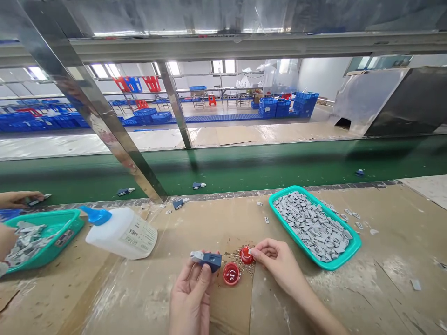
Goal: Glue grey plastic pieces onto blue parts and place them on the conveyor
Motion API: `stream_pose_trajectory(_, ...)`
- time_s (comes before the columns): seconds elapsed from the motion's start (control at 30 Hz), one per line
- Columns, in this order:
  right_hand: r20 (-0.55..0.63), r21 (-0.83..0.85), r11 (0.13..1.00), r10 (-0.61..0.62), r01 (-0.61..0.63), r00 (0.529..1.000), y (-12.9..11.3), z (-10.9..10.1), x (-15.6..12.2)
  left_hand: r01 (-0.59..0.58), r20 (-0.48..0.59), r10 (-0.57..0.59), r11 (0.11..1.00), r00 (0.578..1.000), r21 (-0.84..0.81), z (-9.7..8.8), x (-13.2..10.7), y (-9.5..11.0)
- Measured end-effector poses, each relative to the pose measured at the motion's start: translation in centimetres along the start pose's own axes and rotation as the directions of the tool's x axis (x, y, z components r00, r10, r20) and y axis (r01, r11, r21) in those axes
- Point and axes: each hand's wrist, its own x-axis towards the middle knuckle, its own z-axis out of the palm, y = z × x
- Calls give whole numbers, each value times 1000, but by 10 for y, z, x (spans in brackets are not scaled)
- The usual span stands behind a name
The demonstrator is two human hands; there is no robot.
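My left hand (pixel 190 293) is closed around a dark blue plastic part with a pale grey tip (pixel 211 260), held just above the table. My right hand (pixel 277 263) pinches a small light grey plastic piece (pixel 250 251) over the rim of a red cap (pixel 245 256). A second red cap (pixel 231 274), with shiny liquid inside, sits between the hands. Brown crumbs surround both caps. Right of my right hand is a green basket (pixel 331 266) heaped with similar small grey pieces.
A white bottle with a blue nozzle (pixel 127 232) lies tilted at left, beside another green basket (pixel 71 228). A co-worker's hand (pixel 21 199) reaches over the green conveyor belt (pixel 237 170), which carries several blue parts. A metal post (pixel 101 111) rises at the left.
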Motion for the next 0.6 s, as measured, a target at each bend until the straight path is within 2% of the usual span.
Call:
stream_pose_trajectory(0.27,27,72,997,34,-36,999,-10,-2,-4,-22,-17,23,999,1000,50,1,-1,-9)
stream_pose_trajectory(0.43,132,195,977,57,-83,990,-25,-7,-15,-94,10,94,979,996,182,6,-5,-15)
stream_pose_trajectory(0.6,228,260,962,20,-81,973,-40,-8,-26,-175,56,166,941,985,291,15,-17,-18)
